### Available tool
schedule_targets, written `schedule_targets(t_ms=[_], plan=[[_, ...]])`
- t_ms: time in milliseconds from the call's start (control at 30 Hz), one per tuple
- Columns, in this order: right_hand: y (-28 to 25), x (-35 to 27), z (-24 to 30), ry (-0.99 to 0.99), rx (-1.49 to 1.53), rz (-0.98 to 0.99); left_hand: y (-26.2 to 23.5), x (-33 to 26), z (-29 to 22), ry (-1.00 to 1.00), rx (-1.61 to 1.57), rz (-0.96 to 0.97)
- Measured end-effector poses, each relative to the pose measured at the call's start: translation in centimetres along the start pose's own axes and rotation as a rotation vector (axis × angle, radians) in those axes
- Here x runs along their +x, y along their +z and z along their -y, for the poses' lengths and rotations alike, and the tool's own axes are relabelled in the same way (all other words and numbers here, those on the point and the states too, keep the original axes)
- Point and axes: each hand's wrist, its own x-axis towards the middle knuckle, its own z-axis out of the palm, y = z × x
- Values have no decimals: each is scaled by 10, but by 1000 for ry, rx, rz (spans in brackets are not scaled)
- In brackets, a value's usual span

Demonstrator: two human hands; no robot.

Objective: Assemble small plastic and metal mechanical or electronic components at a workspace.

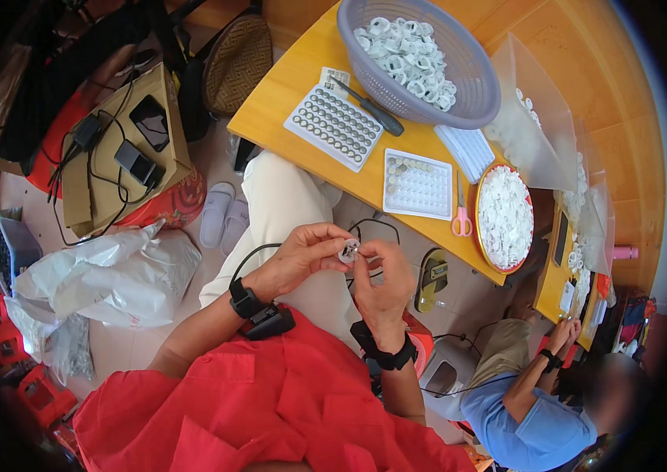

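Both our hands meet above our lap, near the wooden table [286, 102]: left hand [298, 256] and right hand [385, 283] pinch one small white ring part [348, 251] between fingertips. Far right sits a grey basket [467, 86].

Between your left hand [296, 256] and right hand [385, 283] the small part [348, 251] shows silvery white. Both your wrists carry black bands [245, 300]. Your shirt [270, 401] below the hands is plain red; your trousers [286, 204] just above them are cream. Farther beyond your hands, the table [286, 102] is honey-yellow wood. On it the basket [467, 79] is grey-lilac with white pieces, the two trays [333, 126] are white with rows of grey dots, the scissors [461, 222] have pink handles, and the round dish [505, 216] has an orange-red rim around white pieces.
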Motion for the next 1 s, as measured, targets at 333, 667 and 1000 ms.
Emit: schedule_targets(t_ms=[333,667,1000], plan=[[4,0,-5,-180,-116,4,-1,-1,1,12,16,-14],[3,0,-4,-219,-152,25,1,-1,1,15,38,-25],[0,-4,-10,-18,-26,139,5,0,4,23,109,-56]])
